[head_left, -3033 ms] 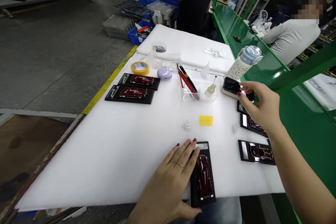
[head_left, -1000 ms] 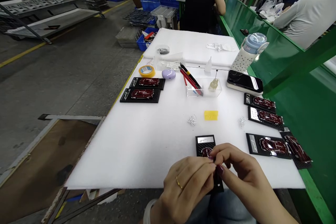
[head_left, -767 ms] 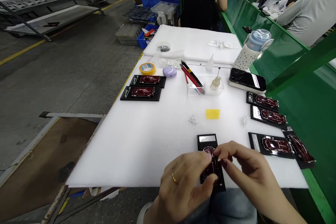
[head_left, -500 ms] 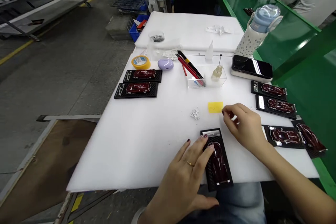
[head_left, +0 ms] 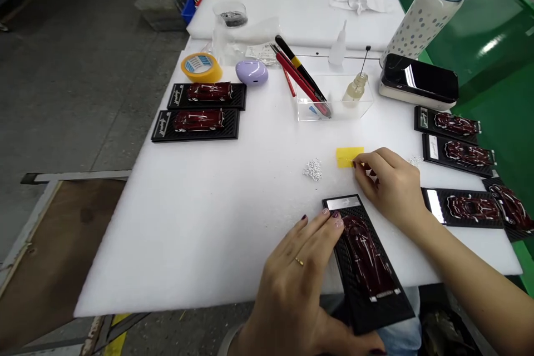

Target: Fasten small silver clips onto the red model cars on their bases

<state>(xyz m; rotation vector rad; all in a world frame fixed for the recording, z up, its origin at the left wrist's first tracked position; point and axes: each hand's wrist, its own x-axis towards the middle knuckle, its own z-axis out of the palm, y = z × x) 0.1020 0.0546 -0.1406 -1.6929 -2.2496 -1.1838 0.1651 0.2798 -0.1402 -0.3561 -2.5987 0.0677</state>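
Note:
A dark red model car (head_left: 365, 253) on a black display base lies at the table's near edge, tilted, its near end jutting past the edge. My left hand (head_left: 298, 281) grips this base from the left, fingertips on top beside the car and thumb around the near end. By the right side of a small yellow paper (head_left: 348, 157), my right hand (head_left: 387, 183) is closed in a pinch at its corner. Whatever those fingertips hold is too small to make out. Left of the paper sits a little heap of tiny silvery pieces (head_left: 312, 169).
More model cars stand at the right (head_left: 467, 153) and far left (head_left: 198, 120). Farther back are yellow tape (head_left: 202, 68), a purple case (head_left: 252, 72), a clear tray (head_left: 308, 117) with tweezers and a small bottle (head_left: 356, 89), a phone (head_left: 421, 79) and a tumbler (head_left: 425, 22).
My view has moved closer to the table. The held model car's near end has swung right and lifted, and my left thumb has come around it. My right hand still pinches beside the yellow paper.

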